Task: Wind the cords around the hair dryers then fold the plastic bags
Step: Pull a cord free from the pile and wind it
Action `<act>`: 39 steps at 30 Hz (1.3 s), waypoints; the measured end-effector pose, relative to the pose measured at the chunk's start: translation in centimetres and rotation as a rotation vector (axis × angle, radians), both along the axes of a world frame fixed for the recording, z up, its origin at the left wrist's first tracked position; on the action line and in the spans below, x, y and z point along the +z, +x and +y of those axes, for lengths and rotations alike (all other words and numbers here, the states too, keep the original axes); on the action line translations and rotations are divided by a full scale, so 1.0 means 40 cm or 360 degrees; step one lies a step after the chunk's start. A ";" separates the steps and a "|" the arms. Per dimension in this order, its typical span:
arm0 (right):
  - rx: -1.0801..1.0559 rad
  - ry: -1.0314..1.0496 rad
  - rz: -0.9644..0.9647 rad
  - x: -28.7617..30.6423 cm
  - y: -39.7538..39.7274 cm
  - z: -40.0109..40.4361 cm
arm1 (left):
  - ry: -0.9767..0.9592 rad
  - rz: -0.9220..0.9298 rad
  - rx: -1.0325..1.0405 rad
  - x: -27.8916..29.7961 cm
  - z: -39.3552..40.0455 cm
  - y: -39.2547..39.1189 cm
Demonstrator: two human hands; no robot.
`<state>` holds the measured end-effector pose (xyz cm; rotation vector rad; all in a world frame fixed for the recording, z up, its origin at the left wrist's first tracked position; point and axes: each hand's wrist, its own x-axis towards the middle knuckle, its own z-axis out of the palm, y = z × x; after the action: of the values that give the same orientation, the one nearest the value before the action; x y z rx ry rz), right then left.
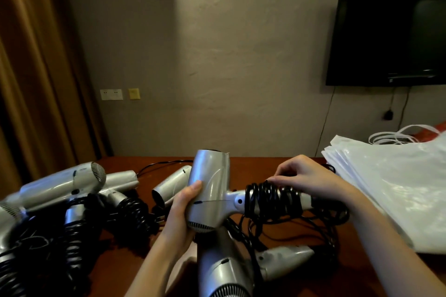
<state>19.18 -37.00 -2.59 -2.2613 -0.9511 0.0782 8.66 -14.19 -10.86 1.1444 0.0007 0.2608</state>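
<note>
- Left hand (179, 210) grips my dryer (207, 190) by its barrel, above the table (270, 164) — handle pointing right.
- Right hand (305, 176) curls over the cord (272, 200) coiled on that handle, fingertips pressing the coils.
- Loose cord hangs in loops beneath, tangling over two more dryers (222, 270) by my forearms.
- Wound dryers (65, 183) crowd the left side; bags (395, 185) stack along the right edge.
- Bare wood shows only toward the far edge, by the wall (229, 67).

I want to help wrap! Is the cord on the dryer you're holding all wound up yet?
Partly wound. Black cord coils round the handle of the held dryer, but loose loops hang below.
</note>
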 end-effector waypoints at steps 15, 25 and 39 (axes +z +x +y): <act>-0.0127 0.0060 -0.0435 0.014 -0.130 0.106 | 0.0257 -0.0061 0.0508 -0.005 -0.025 0.007; 0.0117 0.0531 0.0168 -0.024 -0.149 0.152 | -0.0345 0.0045 0.0764 -0.010 0.002 0.012; 0.0107 0.0196 0.0425 -0.038 -0.120 0.133 | -0.0567 -0.0110 0.0384 0.010 0.007 0.008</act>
<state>14.38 -31.66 -4.12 -2.0443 -0.8637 0.3334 9.00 -13.92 -10.47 0.7790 0.1202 0.4940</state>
